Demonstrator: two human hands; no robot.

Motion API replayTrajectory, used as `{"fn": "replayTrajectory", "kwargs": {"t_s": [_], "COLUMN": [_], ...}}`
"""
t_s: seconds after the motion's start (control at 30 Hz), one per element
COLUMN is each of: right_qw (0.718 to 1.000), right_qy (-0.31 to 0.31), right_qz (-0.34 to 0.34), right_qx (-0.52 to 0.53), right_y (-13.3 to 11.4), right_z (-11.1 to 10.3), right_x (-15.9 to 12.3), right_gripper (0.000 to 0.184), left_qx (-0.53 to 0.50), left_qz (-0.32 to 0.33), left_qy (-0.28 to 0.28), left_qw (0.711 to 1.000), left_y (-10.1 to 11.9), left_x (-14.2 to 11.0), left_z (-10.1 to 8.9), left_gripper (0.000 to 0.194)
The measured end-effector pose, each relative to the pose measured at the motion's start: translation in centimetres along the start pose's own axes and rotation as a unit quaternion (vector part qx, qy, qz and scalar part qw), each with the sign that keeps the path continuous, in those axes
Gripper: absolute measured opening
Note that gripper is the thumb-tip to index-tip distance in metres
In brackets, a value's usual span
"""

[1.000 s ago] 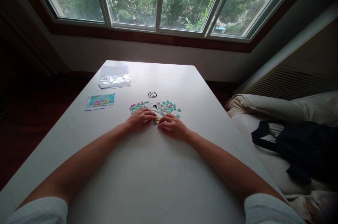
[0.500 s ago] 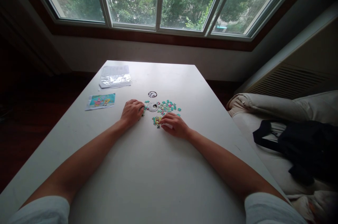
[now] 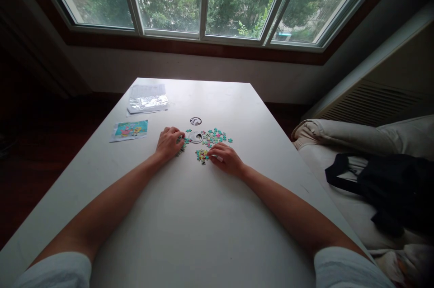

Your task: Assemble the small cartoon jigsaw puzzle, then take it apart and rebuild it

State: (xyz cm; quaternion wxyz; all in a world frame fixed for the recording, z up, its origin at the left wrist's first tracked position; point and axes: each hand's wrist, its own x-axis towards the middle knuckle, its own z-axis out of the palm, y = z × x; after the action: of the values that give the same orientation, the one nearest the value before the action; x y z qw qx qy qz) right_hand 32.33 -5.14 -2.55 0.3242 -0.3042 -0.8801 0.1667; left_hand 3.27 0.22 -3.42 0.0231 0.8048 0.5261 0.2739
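On the white table, my left hand [image 3: 167, 144] rests at the left side of the puzzle pieces, fingers bent and a little apart over a small group of loose pieces [image 3: 181, 149]. My right hand [image 3: 225, 158] is at the right edge of a small joined patch of jigsaw puzzle [image 3: 201, 155], yellow with teal edges. Its thumb and forefinger come together on a puzzle piece there, mostly hidden by the fingertips. Many more loose teal and pink pieces [image 3: 217, 136] lie beyond my right hand. Between the groups sits a round, clear-and-white disc [image 3: 195, 137].
Another dark-rimmed round item [image 3: 195, 121] lies farther back. A colourful cartoon picture card [image 3: 130, 129] is at the left, with a clear plastic sleeve over papers [image 3: 148, 98] behind it. Right of the table, a dark cloth bag [image 3: 393, 184] lies on a pale sofa [image 3: 312, 152].
My left hand has shifted slightly back, showing more of the loose pieces beneath it. My right fingertips have drawn a little to the right, uncovering more of the joined patch.
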Motion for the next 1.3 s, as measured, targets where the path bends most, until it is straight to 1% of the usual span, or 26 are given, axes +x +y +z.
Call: {"fn": "replayTrajectory", "kwargs": {"t_s": [0.13,0.3,0.47,0.9,1.1,1.2,1.3], "right_qw": [1.0,0.999,0.999,0.999,0.999,0.999,0.999], "right_qy": [0.0,0.017,0.017,0.021,0.019,0.017,0.018], "right_qz": [-0.005,-0.028,-0.032,-0.032,-0.031,-0.031,-0.031], "right_qx": [-0.007,-0.007,-0.009,-0.012,-0.009,-0.009,-0.009], "right_y": [0.11,0.42,0.49,0.46,0.45,0.51,0.55], "right_z": [0.09,0.28,0.24,0.26,0.15,0.19,0.26], "right_x": [-0.03,-0.09,-0.15,-0.1,-0.06,-0.04,-0.04], "right_gripper": [0.017,0.013,0.012,0.011,0.012,0.013,0.012], "left_qx": [-0.003,0.015,0.015,0.037,0.051,0.063,0.078], "left_qz": [-0.017,-0.036,-0.029,-0.029,-0.043,-0.041,-0.034], "left_qy": [-0.008,-0.015,-0.017,-0.039,-0.058,-0.053,-0.036], "left_qw": [1.0,0.999,0.999,0.998,0.996,0.996,0.996], "left_y": [0.03,0.22,0.29,0.64,0.69,0.83,0.91], "left_x": [0.14,0.2,0.2,0.16,0.25,0.15,-0.01], "left_z": [-0.12,-0.13,-0.18,-0.56,-0.6,-0.73,-0.96], "left_gripper": [0.017,0.014,0.018,0.012,0.009,0.011,0.016]}}
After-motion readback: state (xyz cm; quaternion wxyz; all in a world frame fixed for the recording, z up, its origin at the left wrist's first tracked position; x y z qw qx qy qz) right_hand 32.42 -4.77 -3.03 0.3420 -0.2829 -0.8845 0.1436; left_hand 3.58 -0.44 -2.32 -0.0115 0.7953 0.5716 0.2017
